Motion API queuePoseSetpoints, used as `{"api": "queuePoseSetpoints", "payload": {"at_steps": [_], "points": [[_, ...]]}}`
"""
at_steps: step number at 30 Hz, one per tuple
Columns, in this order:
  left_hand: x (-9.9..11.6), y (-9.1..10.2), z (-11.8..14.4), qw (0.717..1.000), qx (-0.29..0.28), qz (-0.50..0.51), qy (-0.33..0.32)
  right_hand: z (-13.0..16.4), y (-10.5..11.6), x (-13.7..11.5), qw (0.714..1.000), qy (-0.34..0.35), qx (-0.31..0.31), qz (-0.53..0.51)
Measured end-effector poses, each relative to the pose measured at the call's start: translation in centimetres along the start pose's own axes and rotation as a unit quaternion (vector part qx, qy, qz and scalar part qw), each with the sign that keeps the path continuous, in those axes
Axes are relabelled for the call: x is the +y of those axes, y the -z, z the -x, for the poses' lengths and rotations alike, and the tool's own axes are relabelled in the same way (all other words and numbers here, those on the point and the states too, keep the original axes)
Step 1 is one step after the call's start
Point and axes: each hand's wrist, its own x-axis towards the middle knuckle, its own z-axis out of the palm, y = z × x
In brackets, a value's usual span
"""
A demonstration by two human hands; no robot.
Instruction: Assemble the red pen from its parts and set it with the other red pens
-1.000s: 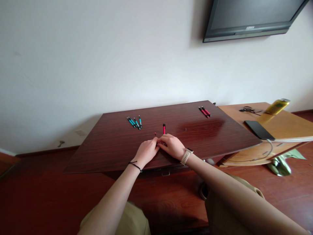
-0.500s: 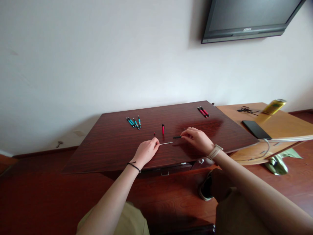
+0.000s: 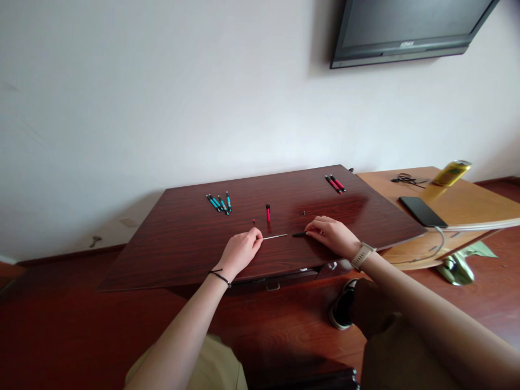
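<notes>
My left hand pinches the end of a thin pen refill, whose tip points right. In my right hand is a black pen grip section, held between the fingertips. The refill's tip and the black piece lie nearly in line, with a small gap between them. Behind the hands, a red pen barrel with a black clip end stands upright on the dark table. A tiny red part sits left of it, and a small metallic part to its right.
Several turquoise pens lie at the table's back left, and red pens at the back right. A lighter wooden cabinet adjoins on the right, bearing a phone, a black cable and a tilted yellow can. A television hangs above.
My right hand has lowered the black piece slightly toward me, bringing it level with the refill's tip. The small metallic part shows more clearly behind it. My left hand keeps its pinch.
</notes>
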Motion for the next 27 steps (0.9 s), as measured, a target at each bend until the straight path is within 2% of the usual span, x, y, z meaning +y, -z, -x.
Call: {"api": "queuePoseSetpoints", "payload": {"at_steps": [11,27], "points": [[-0.2,-0.1,0.0,1.0,0.003,0.004,-0.008,-0.9,-1.0,-0.8,1.0,-0.006,0.001,0.016],[0.0,0.0,0.0,1.0,0.004,-0.001,-0.005,-2.1,-1.9,-1.9,1.0,-0.001,-0.014,-0.019]]}}
